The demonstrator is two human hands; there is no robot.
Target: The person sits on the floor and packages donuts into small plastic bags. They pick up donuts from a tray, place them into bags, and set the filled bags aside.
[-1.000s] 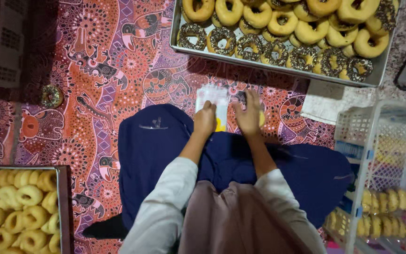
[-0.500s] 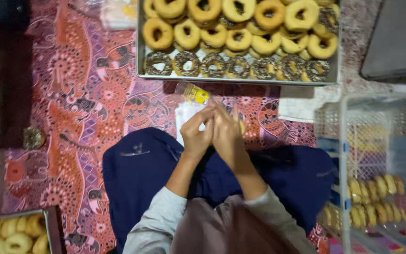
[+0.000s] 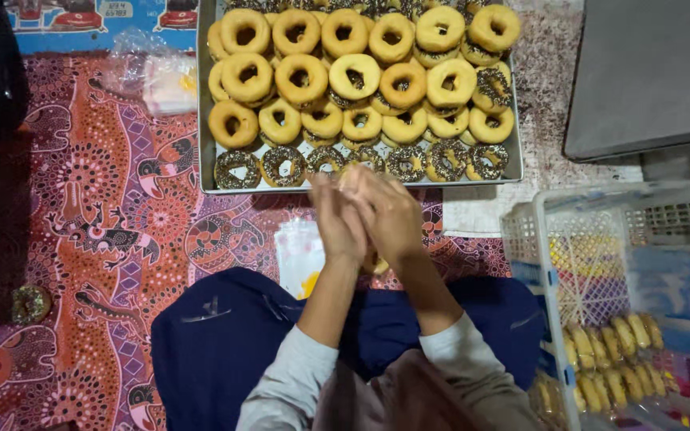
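I see a red and orange patterned cloth (image 3: 113,231) covering the floor, pale speckled flooring (image 3: 553,96) beyond it, a grey slab (image 3: 648,72) at upper right, and dim, shadowed light at left

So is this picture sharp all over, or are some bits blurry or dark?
Head view: the doughnuts in the metal tray look crisp and evenly lit; the left hand and right hand, pressed together, are smeared with blur; the white crate at right is soft and streaky; the far left edge falls into deep shadow, and no strong glare shows.
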